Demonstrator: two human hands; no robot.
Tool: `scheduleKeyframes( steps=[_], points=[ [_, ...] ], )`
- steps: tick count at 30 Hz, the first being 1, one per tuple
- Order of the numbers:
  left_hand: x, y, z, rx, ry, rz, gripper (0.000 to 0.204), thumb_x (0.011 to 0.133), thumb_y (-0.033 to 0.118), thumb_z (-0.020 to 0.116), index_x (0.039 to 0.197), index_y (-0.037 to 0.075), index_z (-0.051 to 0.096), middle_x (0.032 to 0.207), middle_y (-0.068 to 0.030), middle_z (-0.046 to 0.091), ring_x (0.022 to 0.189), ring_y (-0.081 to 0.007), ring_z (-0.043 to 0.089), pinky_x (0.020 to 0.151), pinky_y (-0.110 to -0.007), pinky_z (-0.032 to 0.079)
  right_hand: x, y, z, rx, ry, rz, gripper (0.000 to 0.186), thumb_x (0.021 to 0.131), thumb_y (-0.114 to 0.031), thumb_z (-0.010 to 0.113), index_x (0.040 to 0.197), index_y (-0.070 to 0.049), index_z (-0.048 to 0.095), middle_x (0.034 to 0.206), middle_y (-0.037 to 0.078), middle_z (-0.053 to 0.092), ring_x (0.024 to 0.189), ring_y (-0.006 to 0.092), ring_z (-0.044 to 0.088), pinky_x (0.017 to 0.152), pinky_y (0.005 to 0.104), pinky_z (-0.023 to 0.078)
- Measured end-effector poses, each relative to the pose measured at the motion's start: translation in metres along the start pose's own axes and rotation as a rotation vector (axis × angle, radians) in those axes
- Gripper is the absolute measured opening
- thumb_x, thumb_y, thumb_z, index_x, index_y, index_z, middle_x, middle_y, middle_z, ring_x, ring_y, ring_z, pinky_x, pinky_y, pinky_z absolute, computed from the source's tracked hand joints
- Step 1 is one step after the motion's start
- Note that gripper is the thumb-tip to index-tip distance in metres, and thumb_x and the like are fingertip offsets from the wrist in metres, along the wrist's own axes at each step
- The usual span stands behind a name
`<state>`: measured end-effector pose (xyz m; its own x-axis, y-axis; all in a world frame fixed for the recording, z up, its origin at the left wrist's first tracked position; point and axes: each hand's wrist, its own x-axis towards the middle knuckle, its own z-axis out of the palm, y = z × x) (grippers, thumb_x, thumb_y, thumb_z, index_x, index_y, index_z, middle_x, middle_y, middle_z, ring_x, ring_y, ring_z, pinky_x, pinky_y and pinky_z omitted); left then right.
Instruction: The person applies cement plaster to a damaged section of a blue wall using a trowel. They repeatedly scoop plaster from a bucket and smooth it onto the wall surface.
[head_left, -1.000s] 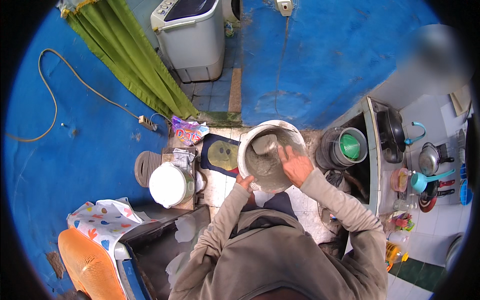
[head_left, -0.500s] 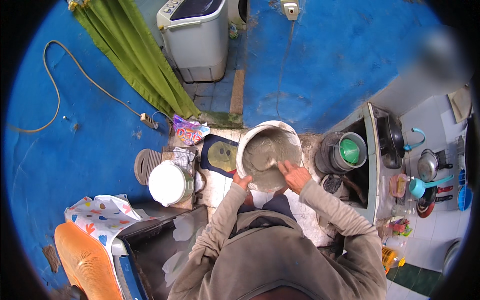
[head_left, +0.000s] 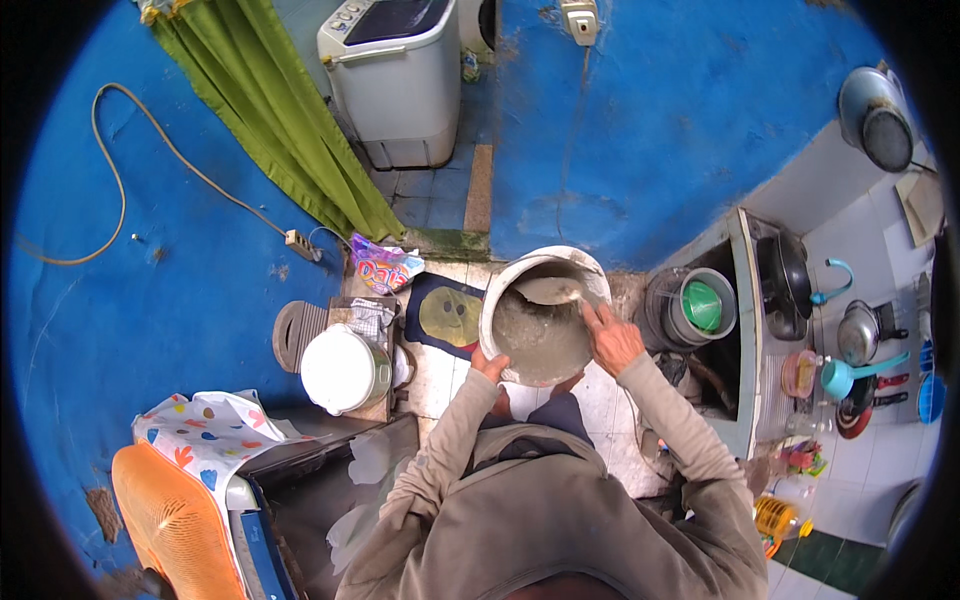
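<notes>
A white bucket (head_left: 497, 286) of wet grey mix sits in front of me at the middle. My left hand (head_left: 489, 364) grips its near-left rim. My right hand (head_left: 614, 336) is at the right of the bucket, closed on the short handle of a trowel (head_left: 543, 291), whose blade lies in the mix toward the back. A dark mat (head_left: 440, 312) with a yellow face lies just left of the bucket.
Grey buckets holding a green bowl (head_left: 700, 306) stand to the right beside a tiled counter with pans (head_left: 780, 280) and utensils. At left are a white lidded pail (head_left: 336, 370), plastic bag (head_left: 382, 265) and orange cushion (head_left: 165, 500). A washing machine (head_left: 400, 90) stands beyond the curtain (head_left: 260, 120).
My right hand has moved slightly rightward and the trowel blade now sits higher in the mix, toward the back of the bucket. My left hand stays on the rim.
</notes>
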<state>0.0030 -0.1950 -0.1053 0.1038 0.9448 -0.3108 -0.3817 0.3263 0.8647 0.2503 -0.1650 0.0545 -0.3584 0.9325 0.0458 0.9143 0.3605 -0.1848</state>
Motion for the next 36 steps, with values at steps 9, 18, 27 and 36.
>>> scheduleKeyframes(
  steps=[9, 18, 27, 36],
  points=[
    [0.01, -0.021, -0.005, 0.015, 0.033, 0.141, 0.059, 0.073, 0.006, 0.058, 0.13, -0.001, 0.041, 0.118, -0.014, 0.057, 0.104, -0.0256, 0.058, 0.089, -0.037, 0.048, -0.007, 0.011, 0.019, 0.008, -0.1, 0.029, 0.059, 0.072, -0.007, 0.058, 0.129, -0.009, 0.045, 0.098, 0.015, 0.053, 0.078, 0.035, 0.063, 0.064, 0.0456, 0.05],
    [0.009, 0.015, -0.002, 0.112, 0.114, 0.126, 0.063, 0.071, -0.001, 0.058, 0.131, -0.003, 0.04, 0.117, -0.0136, 0.057, 0.104, -0.0225, 0.056, 0.092, -0.032, 0.044, -0.023, 0.024, -0.021, 0.009, -0.003, 0.213, 0.033, 0.077, -0.01, 0.053, 0.109, -0.006, 0.057, 0.096, 0.015, 0.057, 0.091, 0.032, 0.059, 0.072, 0.0447, 0.049],
    [0.011, 0.041, -0.001, 0.166, 0.183, 0.286, 0.049, 0.071, 0.004, 0.059, 0.119, -0.003, 0.052, 0.104, -0.0118, 0.064, 0.09, -0.0206, 0.062, 0.081, -0.033, 0.05, -0.022, 0.005, -0.026, -0.217, 0.164, 0.012, 0.029, 0.08, -0.012, 0.056, 0.108, -0.014, 0.06, 0.092, 0.006, 0.054, 0.085, 0.0234, 0.054, 0.069, 0.0388, 0.036],
    [-0.001, 0.078, 0.003, 0.235, 0.058, 0.25, 0.074, 0.069, 0.0, 0.057, 0.138, -0.002, 0.031, 0.126, -0.0147, 0.05, 0.113, -0.0217, 0.049, 0.097, -0.03, 0.038, -0.017, -0.02, 0.008, -0.163, 0.31, -0.087, 0.038, 0.072, -0.006, 0.056, 0.108, -0.015, 0.063, 0.092, 0.006, 0.055, 0.085, 0.0235, 0.051, 0.072, 0.0384, 0.035]
  ],
)
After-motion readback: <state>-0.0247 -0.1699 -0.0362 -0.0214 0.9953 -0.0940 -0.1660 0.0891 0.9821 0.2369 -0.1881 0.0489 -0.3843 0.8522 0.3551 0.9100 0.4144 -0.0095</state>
